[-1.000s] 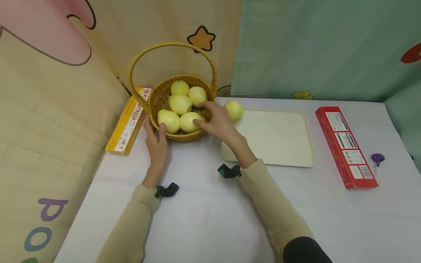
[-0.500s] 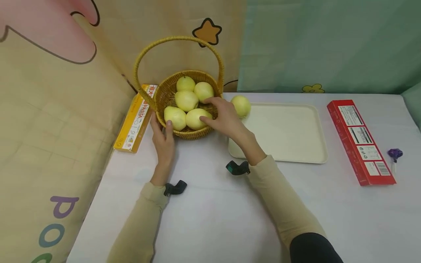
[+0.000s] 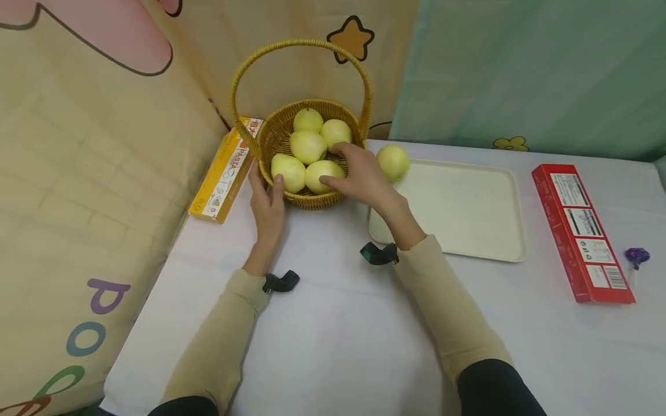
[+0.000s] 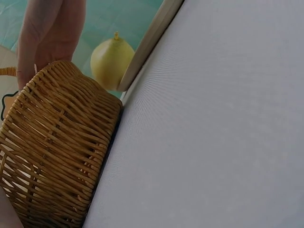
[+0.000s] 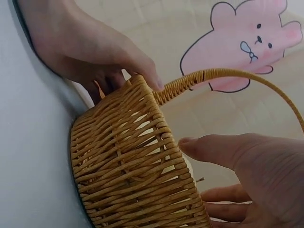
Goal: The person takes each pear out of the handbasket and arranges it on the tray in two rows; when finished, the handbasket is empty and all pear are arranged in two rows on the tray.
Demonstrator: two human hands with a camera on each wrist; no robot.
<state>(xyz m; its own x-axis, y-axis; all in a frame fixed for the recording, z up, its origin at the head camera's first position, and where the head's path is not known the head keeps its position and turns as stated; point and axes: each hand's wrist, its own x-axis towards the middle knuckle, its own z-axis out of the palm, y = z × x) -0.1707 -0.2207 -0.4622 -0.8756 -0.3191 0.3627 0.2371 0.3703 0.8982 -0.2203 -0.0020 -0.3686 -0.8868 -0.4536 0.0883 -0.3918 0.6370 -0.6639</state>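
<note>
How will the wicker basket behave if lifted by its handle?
The wicker basket is probably stiff: its tall handle arches upright unheld. Likely heavy, with five yellow-green pears visible inside. The rounded pears may roll if it tips.

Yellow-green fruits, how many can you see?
6. The basket holds two back fruits, one middle fruit and two front fruits. A sixth fruit is at a corner of the tray. More may be hidden underneath.

One high view, two close
The head view looks forward and down over the white table [image 3: 322,341]; tilted wrist views share the round golden wicker basket's [image 3: 314,201] side.
</note>
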